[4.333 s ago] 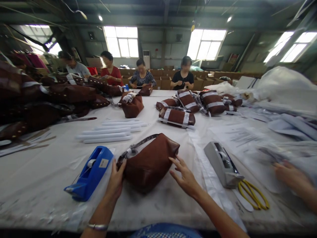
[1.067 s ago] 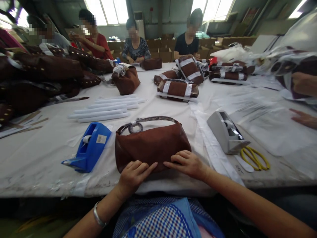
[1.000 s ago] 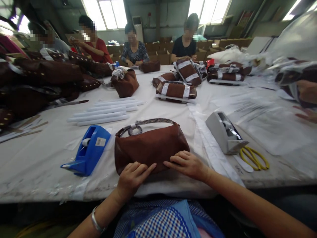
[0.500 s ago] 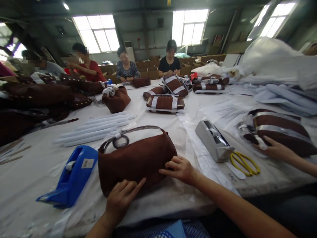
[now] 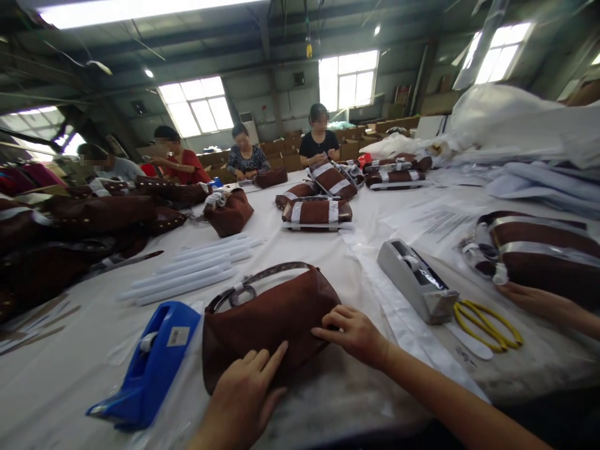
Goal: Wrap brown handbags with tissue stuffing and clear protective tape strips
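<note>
A brown handbag (image 5: 262, 325) lies on its side in front of me, its strap looped along the far edge. My left hand (image 5: 248, 387) rests on the bag's near side, index finger stretched out and thumb spread apart. At the bag's right end, my right hand (image 5: 354, 334) has its fingers bent and closed against the leather, gripping it near the lower corner. To the left stands a blue tape dispenser (image 5: 150, 362). A grey tape dispenser (image 5: 417, 281) sits to the right, beside yellow-handled scissors (image 5: 485, 325).
White rolled tubes (image 5: 192, 269) lie beyond the blue dispenser. Brown bags (image 5: 94, 225) are piled at left, and wrapped ones (image 5: 319, 211) sit mid-table. At right, another person's hand (image 5: 539, 300) touches a wrapped bag (image 5: 553, 256). Several people work across the table.
The view has tilted up, so everything sits lower in the picture. My left hand's thumb now stands out from its fingers. Both hands stay at the handbag.
</note>
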The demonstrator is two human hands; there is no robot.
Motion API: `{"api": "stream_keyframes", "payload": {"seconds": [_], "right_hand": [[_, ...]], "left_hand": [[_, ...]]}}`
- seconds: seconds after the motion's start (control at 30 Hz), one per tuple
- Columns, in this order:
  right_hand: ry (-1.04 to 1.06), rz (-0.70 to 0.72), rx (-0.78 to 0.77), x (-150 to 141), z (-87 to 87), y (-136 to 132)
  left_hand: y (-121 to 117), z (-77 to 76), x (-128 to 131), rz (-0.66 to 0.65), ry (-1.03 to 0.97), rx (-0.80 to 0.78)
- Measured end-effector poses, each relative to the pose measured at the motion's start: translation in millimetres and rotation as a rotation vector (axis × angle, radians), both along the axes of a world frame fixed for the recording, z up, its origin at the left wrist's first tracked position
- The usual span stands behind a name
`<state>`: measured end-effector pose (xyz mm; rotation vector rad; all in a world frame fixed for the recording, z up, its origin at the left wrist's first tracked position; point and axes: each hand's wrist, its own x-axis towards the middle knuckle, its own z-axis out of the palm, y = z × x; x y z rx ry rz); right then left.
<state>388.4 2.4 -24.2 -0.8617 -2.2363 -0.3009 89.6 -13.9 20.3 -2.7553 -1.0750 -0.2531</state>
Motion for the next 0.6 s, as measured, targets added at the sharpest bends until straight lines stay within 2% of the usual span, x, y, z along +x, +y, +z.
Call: {"api": "stream_keyframes", "payload": {"seconds": [0.1, 0.17, 0.3, 0.47, 0.53, 0.6], "right_hand": [[0.028, -0.009, 0.037, 0, 0.0, 2], [0.044, -0.022, 0.053, -1, -1.5, 3], [0.072, -0.041, 0.059, -4, -7.5, 6], [0.124, -0.072, 0.048, -10, -9.0, 2], [0.16, -0.108, 0.015, -13, -6.7, -10], [0.295, -0.222, -0.047, -18, -5.2, -28]], "left_hand": [[27, 21.9, 15, -0.164, -0.016, -0.053], [46, 25.6, 29, -0.291, -0.033, 0.004], [70, 14.8, 47, -0.449, 0.038, 0.012], [73, 2.5, 45, -0.483, 0.073, -0.011], [74, 0.7, 44, -0.481, 0.08, 0.007], [74, -0.8, 44, -0.474, 0.085, 0.032]]}}
